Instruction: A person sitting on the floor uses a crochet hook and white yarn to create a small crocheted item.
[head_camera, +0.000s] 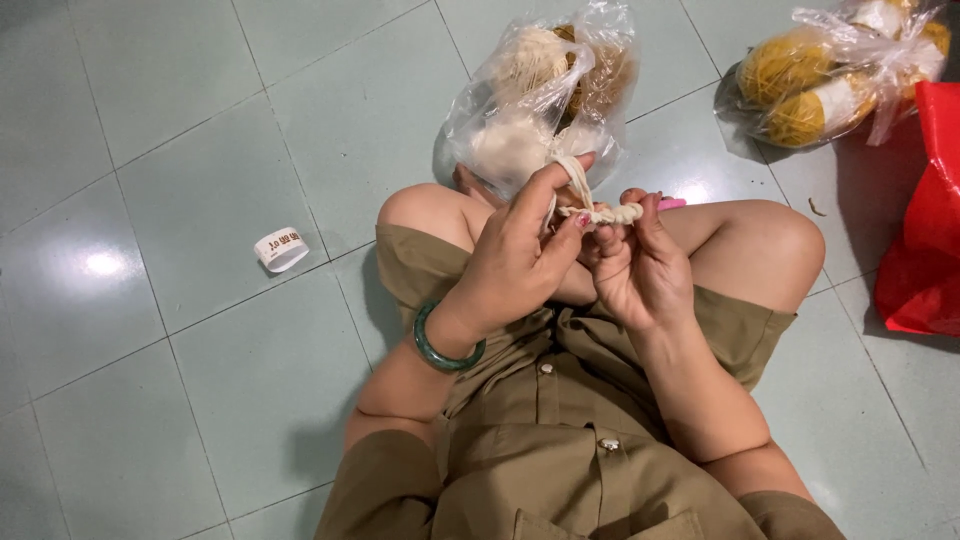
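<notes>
1. While the short cream crochet strip (612, 213) sits pinched between both hands above the lap, I read the step as working a stitch into its end with cream yarn (572, 172).
2. As I judge it, the stitch goes best with the strip held level and the yarn kept lightly taut over the raised finger, so the loop neither slackens nor drags.
3. I see a pink hook (672, 203) poking out just past the strip's far end; its working tip is hidden, so I cannot tell whether it sits inside a loop.
4. My right hand (640, 265) is closed narrowly on the strip and the hook, palm turned up, thumb and fingertips meeting on top.
5. My left hand (525, 250) is closed on the strip's near end, with the yarn looped over its forefinger; a green bangle (445, 345) rings that wrist.
6. Relative to the hands, the strip bridges the two sets of fingertips, touching both, in front of the bent knees.
7. Just beyond the hands a clear bag of cream and tan yarn balls (545, 90) rests on the tiled floor (150, 150).
8. Well off to the right lie a second bag of mustard yarn (830, 75) and a red bag (925, 220); a white paper band (281, 249) lies to the left.
</notes>
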